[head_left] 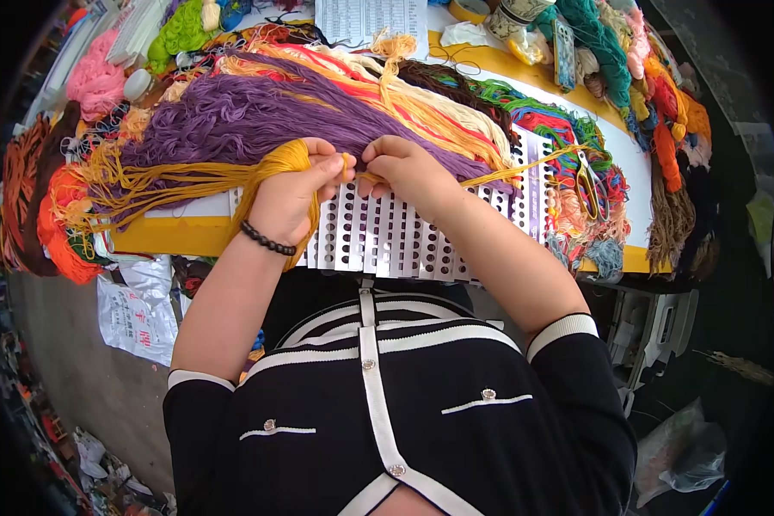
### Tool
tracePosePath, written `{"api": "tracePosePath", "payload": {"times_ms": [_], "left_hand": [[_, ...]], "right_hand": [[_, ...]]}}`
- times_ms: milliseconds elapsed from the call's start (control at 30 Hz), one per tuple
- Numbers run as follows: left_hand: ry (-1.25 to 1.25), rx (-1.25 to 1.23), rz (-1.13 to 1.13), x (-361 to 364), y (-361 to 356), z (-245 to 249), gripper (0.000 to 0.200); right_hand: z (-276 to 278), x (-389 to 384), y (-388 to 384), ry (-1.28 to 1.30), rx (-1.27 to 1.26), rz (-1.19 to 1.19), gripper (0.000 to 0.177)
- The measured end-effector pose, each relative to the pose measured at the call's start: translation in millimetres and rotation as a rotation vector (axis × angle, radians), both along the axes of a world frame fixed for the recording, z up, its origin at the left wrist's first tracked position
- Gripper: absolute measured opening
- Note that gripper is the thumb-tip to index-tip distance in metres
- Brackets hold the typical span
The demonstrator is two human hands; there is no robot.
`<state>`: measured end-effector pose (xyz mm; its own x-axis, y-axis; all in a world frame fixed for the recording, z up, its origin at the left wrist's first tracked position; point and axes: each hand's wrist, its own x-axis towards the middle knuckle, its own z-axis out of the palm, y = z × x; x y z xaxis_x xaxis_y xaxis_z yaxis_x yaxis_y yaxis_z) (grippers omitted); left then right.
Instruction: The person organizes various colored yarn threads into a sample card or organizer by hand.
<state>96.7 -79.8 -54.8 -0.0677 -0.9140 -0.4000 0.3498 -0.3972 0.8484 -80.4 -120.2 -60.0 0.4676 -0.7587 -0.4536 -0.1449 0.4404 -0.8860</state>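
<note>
Golden-yellow thread (185, 176) trails from the left of the table and loops over my left hand (305, 185), whose fingers are closed on it. Just to the right, my right hand (404, 172) pinches a thin part of the same thread, its fingertips close to the left ones. A yellow strand runs on past my right wrist toward the scissors (587, 185). Beneath both hands lie white strips with rows of dark holes (383, 236). Behind them spreads a large bundle of purple thread (224, 116), with red, orange and cream threads (439, 103) beside it.
Pink (97, 76) and lime-green yarn (181, 34) lie at the back left. A printed sheet (371, 24), a tape roll (469, 9) and a phone-like object (564, 56) are at the back. Teal and orange skeins (666, 112) line the right edge. The yellow table edge (181, 236) faces me.
</note>
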Motion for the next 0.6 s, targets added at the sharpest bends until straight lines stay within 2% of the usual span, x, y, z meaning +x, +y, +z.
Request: {"api": "tracePosePath", "payload": {"times_ms": [33,100,167,200,233,267,300,333,367,433,500,533,600], "left_hand": [[-0.106,-0.023,-0.048,-1.3,0.4,-1.4,0.016],[-0.176,-0.029,-0.084,-3.8,1.1,-7.7,0.024],[-0.337,-0.239,-0.257,-1.2,1.0,-26.1,0.030],[-0.450,-0.380,-0.222,4.7,1.4,-28.3,0.034],[-0.721,-0.446,-0.119,15.2,-2.1,-28.2,0.033],[-0.798,-0.435,-0.002,25.5,-2.1,-26.6,0.031],[-0.874,-0.426,0.116,35.6,-2.5,-19.8,0.029],[-0.720,-0.303,0.195,48.1,-5.1,-11.7,0.026],[-0.561,-0.182,0.270,62.9,-7.8,-2.9,0.024],[-0.387,-0.250,0.368,105.5,-5.3,12.9,0.026],[-0.069,-0.316,0.420,169.8,-1.4,27.2,0.029],[-0.071,-0.318,0.419,166.8,-1.1,40.6,0.029],[-0.062,-0.358,0.916,156.7,1.2,64.5,0.031]], "right_hand": [[1.3,-1.3,-0.1,-0.110,0.069,-0.041,0.009],[1.0,-3.1,-1.3,-0.123,0.118,-0.067,0.009],[-0.7,-2.2,-3.4,-0.141,0.167,-0.099,0.009],[-2.8,-1.0,-4.1,-0.091,0.136,-0.039,0.010],[-4.9,1.0,-4.1,-0.043,0.104,0.022,0.011],[-6.7,3.3,-3.2,-0.050,0.106,0.021,0.011],[-8.0,5.8,-2.5,0.070,0.023,0.067,0.013],[-8.4,7.4,-2.5,0.192,-0.064,0.111,0.015],[-8.2,8.3,-3.0,0.189,-0.067,0.108,0.015],[-8.1,8.9,-3.2,0.262,-0.104,0.135,0.018],[-11.4,8.7,-3.9,0.270,-0.119,0.132,0.020],[-13.5,8.9,-3.3,0.281,-0.134,0.133,0.021],[-14.6,10.2,-0.1,0.330,-0.206,0.145,0.020]]}}
